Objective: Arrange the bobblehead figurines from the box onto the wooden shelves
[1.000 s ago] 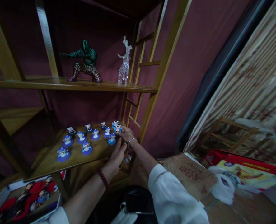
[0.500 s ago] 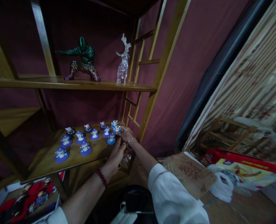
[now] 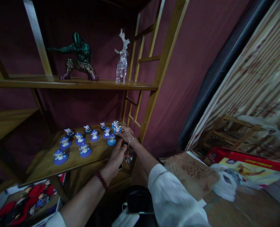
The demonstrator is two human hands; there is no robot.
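My right hand (image 3: pixel 127 135) is at the right end of the lower shelf, its fingers closed on a small blue-and-white figurine (image 3: pixel 117 129). A similar blue-and-white figurine (image 3: pixel 115 124) stands just behind it. My left hand (image 3: pixel 117 155) is below the right one at the shelf's front edge, thumb and forefinger apart, with nothing visible in it; its other fingers are partly hidden. Closest to it is a figurine on a bright blue base (image 3: pixel 111 140). Several purple-based figurines (image 3: pixel 84 150) stand in loose rows to the left, with dark-based ones (image 3: pixel 87 129) at the back.
The upper shelf (image 3: pixel 106 84) bears a green crouching statue (image 3: pixel 79 58) and a clear deer ornament (image 3: pixel 122 64). An open box (image 3: pixel 56 206) of red and dark figures is low on the left. A wooden post (image 3: pixel 162 74) borders the shelf; bags and a red box (image 3: pixel 248 162) lie right.
The view has shifted slightly, so the shelves and statues appear a little further left. Both hands stay in nearly the same place, the right still on the blue-and-white figurine.
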